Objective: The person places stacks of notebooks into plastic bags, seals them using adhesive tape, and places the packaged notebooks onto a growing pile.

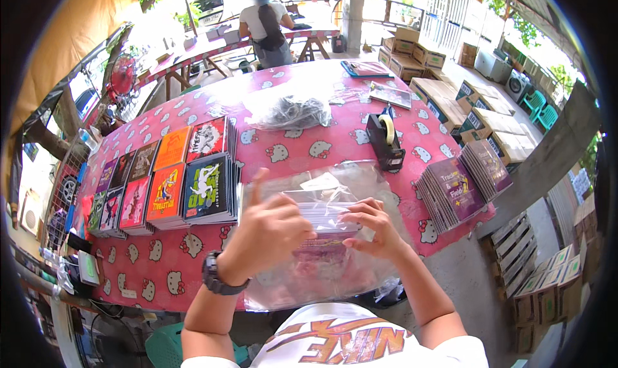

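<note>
A stack of booklets [322,215] in clear plastic wrapping lies before me at the table's near edge. My right hand [376,230] grips its right side, thumb below and fingers above. My left hand [267,230], slightly blurred and wearing a black watch [222,273], is at the left side of the stack. Its index finger is stretched up and the others are half bent, with nothing visibly held. Loose film stands up above the stack. Beneath lies a large clear plastic sheet [273,289]; its shine hides part of the booklets.
Colourful booklet stacks [168,191] stand left; purple booklet stacks [454,186] stand right. A black tape dispenser [384,143] and a heap of clear plastic bags [293,110] lie farther back on the pink patterned tablecloth [138,255]. Cardboard boxes [444,104] are beyond. A person [267,27] stands at another table.
</note>
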`<state>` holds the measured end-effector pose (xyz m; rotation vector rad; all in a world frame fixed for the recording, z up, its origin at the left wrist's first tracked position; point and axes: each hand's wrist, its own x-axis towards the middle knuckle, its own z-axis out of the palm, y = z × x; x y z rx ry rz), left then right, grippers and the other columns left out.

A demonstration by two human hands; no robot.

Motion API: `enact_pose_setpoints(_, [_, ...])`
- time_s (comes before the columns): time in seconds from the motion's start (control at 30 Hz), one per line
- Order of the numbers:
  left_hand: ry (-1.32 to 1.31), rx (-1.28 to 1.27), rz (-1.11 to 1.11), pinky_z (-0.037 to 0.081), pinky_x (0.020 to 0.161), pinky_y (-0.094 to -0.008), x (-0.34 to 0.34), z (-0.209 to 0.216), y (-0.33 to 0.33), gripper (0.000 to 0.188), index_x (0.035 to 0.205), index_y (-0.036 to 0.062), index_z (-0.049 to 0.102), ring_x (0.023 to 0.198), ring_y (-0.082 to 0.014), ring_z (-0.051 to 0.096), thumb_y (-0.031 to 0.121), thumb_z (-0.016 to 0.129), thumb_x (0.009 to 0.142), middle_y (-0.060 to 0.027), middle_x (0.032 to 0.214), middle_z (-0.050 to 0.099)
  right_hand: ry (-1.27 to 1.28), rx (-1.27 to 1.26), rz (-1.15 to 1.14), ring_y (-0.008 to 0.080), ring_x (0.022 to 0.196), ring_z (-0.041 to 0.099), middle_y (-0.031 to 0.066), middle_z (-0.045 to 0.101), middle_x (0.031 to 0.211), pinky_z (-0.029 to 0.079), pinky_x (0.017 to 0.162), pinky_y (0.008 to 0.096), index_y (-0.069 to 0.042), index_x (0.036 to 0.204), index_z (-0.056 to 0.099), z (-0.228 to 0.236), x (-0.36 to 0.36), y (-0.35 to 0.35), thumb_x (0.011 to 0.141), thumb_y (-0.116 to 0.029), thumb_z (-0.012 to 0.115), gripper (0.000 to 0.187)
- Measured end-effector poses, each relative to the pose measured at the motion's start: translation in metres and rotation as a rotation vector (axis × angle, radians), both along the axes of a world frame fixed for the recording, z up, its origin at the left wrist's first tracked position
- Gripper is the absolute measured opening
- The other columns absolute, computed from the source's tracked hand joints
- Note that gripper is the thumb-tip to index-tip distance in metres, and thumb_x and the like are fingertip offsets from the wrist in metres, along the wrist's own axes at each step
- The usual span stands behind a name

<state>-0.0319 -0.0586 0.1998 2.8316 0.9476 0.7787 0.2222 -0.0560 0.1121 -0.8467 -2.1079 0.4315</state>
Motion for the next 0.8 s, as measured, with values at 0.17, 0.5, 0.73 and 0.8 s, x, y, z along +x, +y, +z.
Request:
enact_pose_setpoints(0.17, [-0.128,0.059,0.167,0.012,0.108,-0.0546,0.003,-0.009,-0.008,0.013,0.070,0.0143,0.065,0.082,-0.0130,0.059,0.024,0.073,0.068,0.0042,0.070,0.060,-0.061,-0.006,0.049,0.0216,0.101,0.050,0.0026,0.061,0.111,0.027,0.091,0.0364,-0.013,0.107,0.062,0.003,0.000,-0.003,0.068,-0.030,0.072,0.044])
enact_pose_setpoints(0.5, [-0.251,-0.126,0.065,0.019,0.105,-0.0444,-0.028,-0.087,0.013,0.048,0.104,0.0078,0.062,0.104,-0.0268,0.054,0.050,0.051,0.084,-0.0081,0.102,0.062,-0.430,0.010,0.148,0.0273,0.127,0.035,0.0071,0.041,0.137,0.024,0.100,0.0444,-0.023,0.124,0.053,0.016,-0.019,0.008,0.062,-0.030,0.076,0.066])
enact_pose_setpoints(0.73, [-0.188,-0.392,-0.121,0.010,0.108,-0.0493,-0.030,-0.094,0.015,0.074,0.134,0.0099,0.041,0.135,-0.0316,0.023,0.062,0.042,0.082,-0.0096,0.141,0.035,-0.553,-0.084,0.201,0.0290,0.136,0.020,0.0103,0.027,0.146,0.016,0.106,0.0468,-0.027,0.129,0.048,0.023,-0.013,0.011,0.060,-0.034,0.076,0.075])
enact_pose_setpoints(0.8, [-0.056,-0.364,-0.109,0.010,0.108,-0.0510,-0.026,-0.087,0.016,0.073,0.135,0.0109,0.040,0.135,-0.0314,0.022,0.061,0.044,0.082,-0.0083,0.142,0.035,-0.684,-0.124,0.219,0.0322,0.137,0.013,0.0139,0.021,0.147,0.013,0.108,0.0488,-0.030,0.135,0.040,0.032,-0.015,0.012,0.064,-0.037,0.072,0.078])
